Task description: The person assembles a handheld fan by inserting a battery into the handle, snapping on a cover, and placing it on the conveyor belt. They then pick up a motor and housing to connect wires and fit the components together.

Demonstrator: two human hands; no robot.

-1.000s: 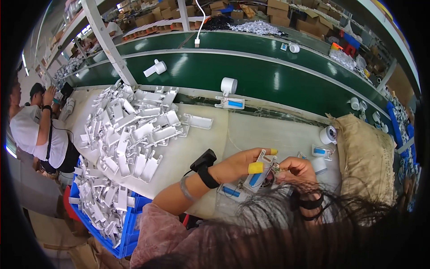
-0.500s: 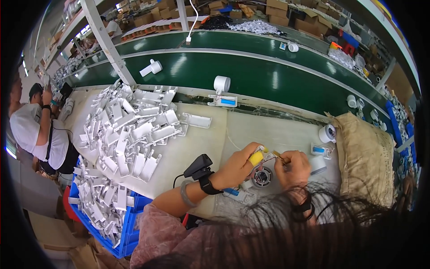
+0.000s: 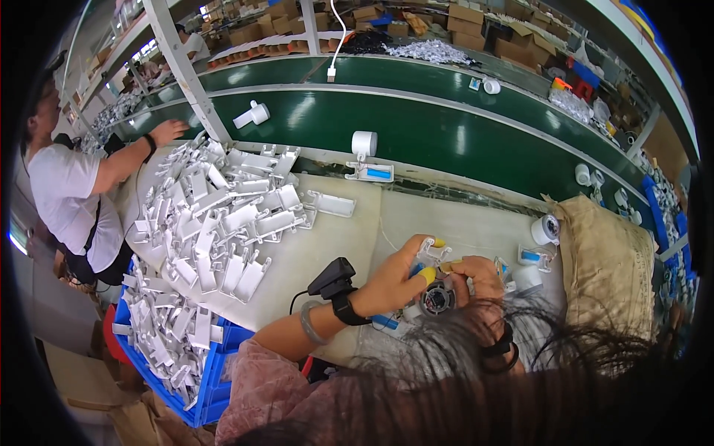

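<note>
My left hand (image 3: 396, 281), yellow covers on its fingertips, grips a small white plastic housing (image 3: 434, 252) between thumb and fingers. A blue piece shows partly behind the thumb. My right hand (image 3: 480, 282) is closed at the housing's near right side, its yellow-tipped fingers pinched together; what they hold is too small to make out. Just below both hands is a round grey part with a dark centre (image 3: 437, 299), partly covered by hair and fingers. Beside my left wrist lies another blue piece (image 3: 385, 321) on the table.
White plastic housings (image 3: 238, 215) are heaped at the left, more in a blue crate (image 3: 212, 386) below. A green conveyor (image 3: 312, 119) crosses behind, with white cylindrical units (image 3: 364, 143) at it. A brown sack (image 3: 606, 267) lies right. A co-worker (image 3: 71, 193) reaches toward the conveyor.
My right hand has moved left and closer to my left hand. The housing has been turned, showing its open white side. At the left, the co-worker has stretched an arm toward the conveyor.
</note>
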